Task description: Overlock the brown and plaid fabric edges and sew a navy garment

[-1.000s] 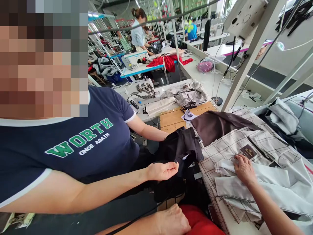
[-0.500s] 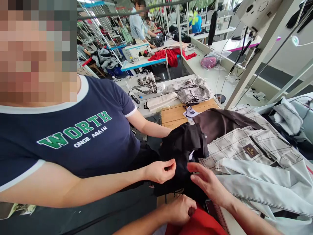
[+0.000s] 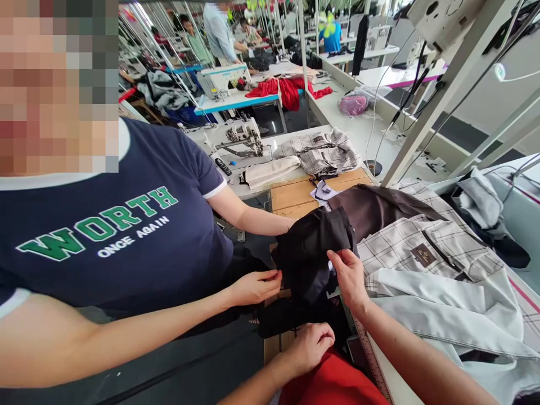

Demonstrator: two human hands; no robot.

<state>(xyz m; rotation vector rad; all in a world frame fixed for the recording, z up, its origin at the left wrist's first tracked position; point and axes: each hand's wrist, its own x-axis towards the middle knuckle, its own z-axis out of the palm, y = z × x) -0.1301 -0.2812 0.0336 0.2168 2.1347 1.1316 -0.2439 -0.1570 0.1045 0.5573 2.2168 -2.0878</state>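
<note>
My right hand (image 3: 348, 275) pinches the edge of a black fabric garment (image 3: 306, 259), which a co-worker in a navy T-shirt (image 3: 126, 236) holds up from the other side. The co-worker's hand (image 3: 255, 287) grips its lower part. My left hand (image 3: 307, 349) is curled closed above a red cloth (image 3: 333, 382) on my lap; anything inside it is hidden. To my right lie a plaid garment with a brown label (image 3: 423, 255), brown lining fabric (image 3: 379, 209) and white cloth (image 3: 439, 315).
A metal ruler (image 3: 371, 360) runs along the table edge at lower right. Ahead are a wooden board (image 3: 293, 197), folded plaid pieces (image 3: 316, 152) and a sewing machine (image 3: 242, 138). A white post (image 3: 426, 101) rises at right, with further sewing stations and workers behind.
My right hand has left the plaid garment and now pinches the black garment. My left hand has risen slightly. The co-worker's hand has shifted lower on the black garment.
</note>
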